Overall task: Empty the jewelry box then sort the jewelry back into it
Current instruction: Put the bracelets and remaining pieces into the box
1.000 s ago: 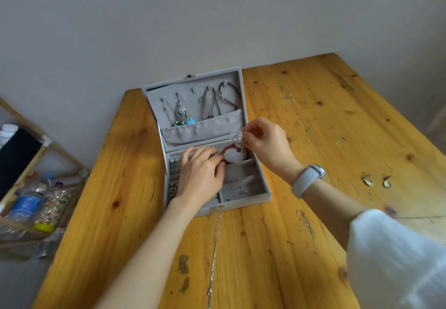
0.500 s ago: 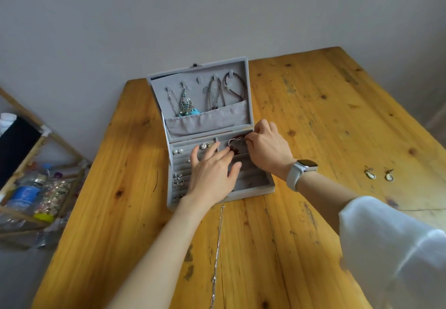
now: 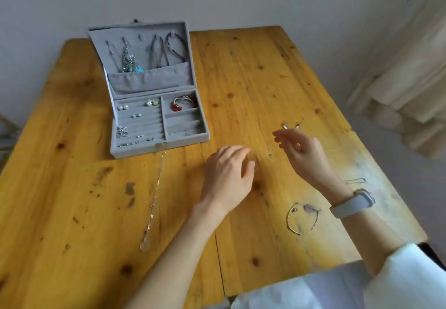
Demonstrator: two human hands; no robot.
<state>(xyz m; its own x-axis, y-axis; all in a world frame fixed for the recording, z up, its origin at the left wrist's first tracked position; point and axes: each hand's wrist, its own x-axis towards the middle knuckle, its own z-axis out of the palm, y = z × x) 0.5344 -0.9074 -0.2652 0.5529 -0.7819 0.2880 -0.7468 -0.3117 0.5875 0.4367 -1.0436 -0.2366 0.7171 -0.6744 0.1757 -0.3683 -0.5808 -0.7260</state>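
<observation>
The grey jewelry box [image 3: 135, 150] stands open at the table's back left. Necklaces hang in its lid, earrings sit in its ring rows, and a red bead bracelet [image 3: 179, 105] lies in its back right compartment. My left hand [image 3: 228, 176] hovers flat over the table, right of the box, holding nothing. My right hand [image 3: 303, 153] is raised with fingers apart, just short of a pair of drop earrings [image 3: 290, 125]. A thin bracelet [image 3: 301, 218] lies below my right wrist. A long chain [image 3: 154, 202] lies in front of the box.
The wooden table [image 3: 241, 72] has a right edge near my right forearm. A small hairpin [image 3: 356, 181] lies by my watch. A curtain [image 3: 410, 72] hangs at the far right.
Both hands have left the box and moved right over the table. The red bracelet now lies released in its compartment. The view has swung right and down.
</observation>
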